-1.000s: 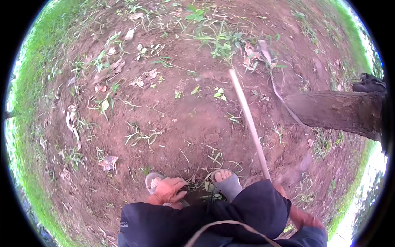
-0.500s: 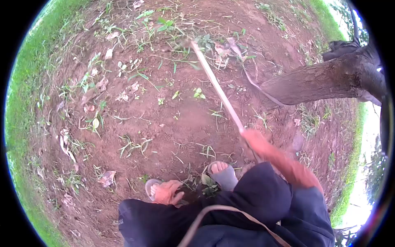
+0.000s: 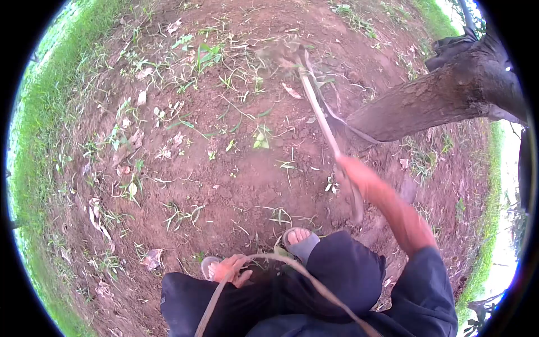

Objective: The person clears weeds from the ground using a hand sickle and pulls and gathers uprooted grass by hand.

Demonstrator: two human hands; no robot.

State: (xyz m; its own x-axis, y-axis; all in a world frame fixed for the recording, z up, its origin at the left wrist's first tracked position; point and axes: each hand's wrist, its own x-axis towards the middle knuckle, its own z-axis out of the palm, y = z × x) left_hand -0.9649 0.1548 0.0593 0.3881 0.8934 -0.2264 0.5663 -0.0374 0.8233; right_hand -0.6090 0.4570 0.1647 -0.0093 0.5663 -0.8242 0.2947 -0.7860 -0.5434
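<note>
My right hand (image 3: 352, 171) is wrapped round a long pale wooden stick (image 3: 320, 115), which points up and slightly left over the soil. Its far end is blurred among leaves and loose dirt, so I cannot make out what is there. The near end sticks out below the hand. Low in the view, my left hand (image 3: 233, 269) hangs by my left foot, fingers apart and nothing in them. Partly behind it is a sandal (image 3: 209, 264); the other foot (image 3: 300, 240) rests on the ground to the right.
A thick tree trunk (image 3: 421, 104) slants in from the right, with a dark bundle (image 3: 446, 50) beside it. A strip (image 3: 353, 130) lies by the trunk's base. Weeds and dry leaves dot the reddish soil (image 3: 247, 185). A cord (image 3: 297, 267) loops across my lap.
My right hand has come up from beside my knee with the stick. Most recently the stick's far end has swung right, toward the strip, and soil and leaves there look disturbed. My left hand stays low.
</note>
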